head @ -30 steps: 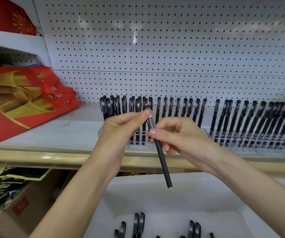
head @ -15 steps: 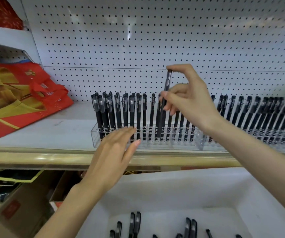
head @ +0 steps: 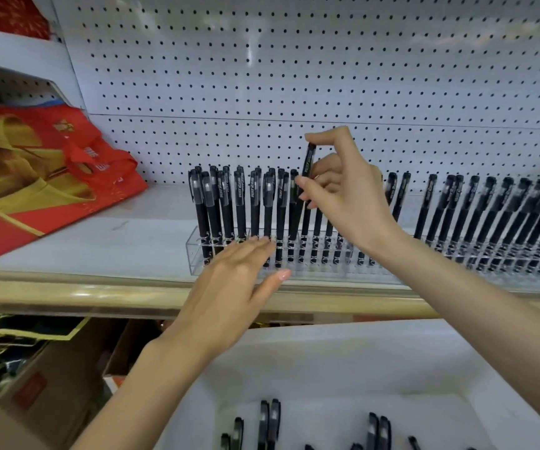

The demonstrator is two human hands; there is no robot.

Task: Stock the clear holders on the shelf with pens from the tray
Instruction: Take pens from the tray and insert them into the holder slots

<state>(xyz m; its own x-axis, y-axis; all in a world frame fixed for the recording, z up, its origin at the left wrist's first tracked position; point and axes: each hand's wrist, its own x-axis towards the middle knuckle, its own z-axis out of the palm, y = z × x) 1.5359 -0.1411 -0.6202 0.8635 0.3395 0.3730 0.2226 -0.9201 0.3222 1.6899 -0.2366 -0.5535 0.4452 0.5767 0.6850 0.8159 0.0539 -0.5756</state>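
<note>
Right hand (head: pixel 343 193) pinches a black pen (head: pixel 306 170), probably seating it; left hand (head: pixel 229 287), fingers flat, steadies the clear holder (head: pixel 197 251).

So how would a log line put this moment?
step: stocking | right hand: pinches pen at clear holder | left hand: flat, fingers on holder front | tray: holds pens

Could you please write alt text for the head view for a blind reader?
A person's right hand pinches a tilted black pen among upright pens in a clear holder on a shelf. The open left hand touches the holder's front; a white tray below holds more pens.
</note>
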